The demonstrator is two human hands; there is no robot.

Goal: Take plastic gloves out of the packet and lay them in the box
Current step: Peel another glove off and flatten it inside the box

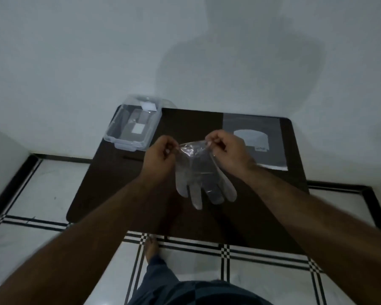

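Clear box [131, 126] at table's [119, 183] far left corner, open, overhanging edge. Flat packet [254, 139] at far right corner. Nothing blocks box. My left hand [159, 154] and right hand [226, 150] each pinch glove [201, 175] cuff; glove clear, crinkled, fingers hanging over table middle.

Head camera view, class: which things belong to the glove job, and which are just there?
Job: plastic glove, pinched at its cuff by left hand and right hand; packet; clear box.
Just there: dark table, tiled floor, wall.
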